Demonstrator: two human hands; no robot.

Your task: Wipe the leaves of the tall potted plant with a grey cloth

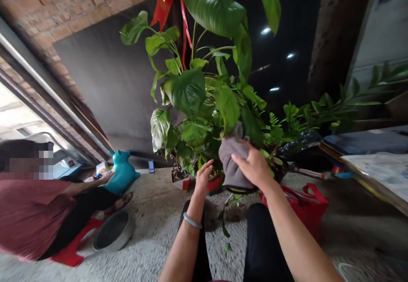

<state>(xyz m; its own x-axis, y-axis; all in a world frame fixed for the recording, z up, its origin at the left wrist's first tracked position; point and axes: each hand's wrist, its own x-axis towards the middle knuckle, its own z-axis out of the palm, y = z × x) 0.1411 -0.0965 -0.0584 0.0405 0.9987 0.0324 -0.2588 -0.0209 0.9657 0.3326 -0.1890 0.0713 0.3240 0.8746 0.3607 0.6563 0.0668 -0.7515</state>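
Observation:
A tall leafy potted plant (185, 91) with broad green leaves stands right in front of me. My right hand (253, 163) grips a grey-brown cloth (234, 163) with a dark hem, held up against the lower leaves at the plant's right side. Part of the cloth's top edge meets the leaves, and my fingertips are partly hidden by it. My left hand (203, 179), with a bangle on the wrist, is raised before the low leaves, its fingers extended and nothing visible in it. Behind it shows a red pot (215, 182).
A small planter (180, 179) stands left of the red pot. At left, a person (38, 214) sits on a red stool (72, 246) beside a grey basin (114, 231) and a teal animal figure (123, 173). At right are a red bag (307, 210) and a table (376, 171).

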